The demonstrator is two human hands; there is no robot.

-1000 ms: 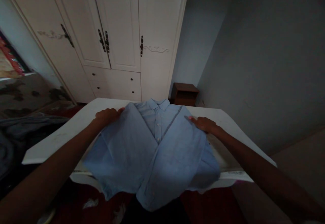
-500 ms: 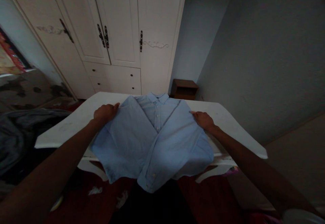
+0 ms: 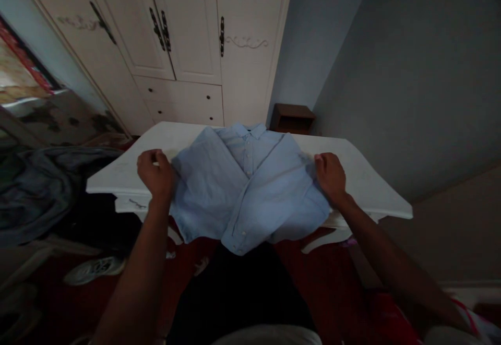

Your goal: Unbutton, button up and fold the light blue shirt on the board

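A light blue button-up shirt (image 3: pixel 270 193) lies front up on a white table (image 3: pixel 364 178). Its collar is at the far edge, the sleeves are folded inward across the front, and the lower part hangs over the near edge. Left of the shirt, my left hand (image 3: pixel 157 175) hovers over the tabletop with its fingers loosely curled in, holding nothing. On the other side, my right hand (image 3: pixel 332 178) is beside the shirt's right edge, fingers also curled and no cloth seen in them.
Behind the table stands a white wardrobe (image 3: pixel 246 84) with dark handles. A small brown cabinet (image 3: pixel 293 112) is by the grey wall. Dark clothes (image 3: pixel 43 188) are heaped at the left, and a shoe (image 3: pixel 94 271) lies on the red floor.
Both hands have let go of the shirt's sides and moved outward from it. The shirt stays spread with its sleeves folded in. My view has tipped further down.
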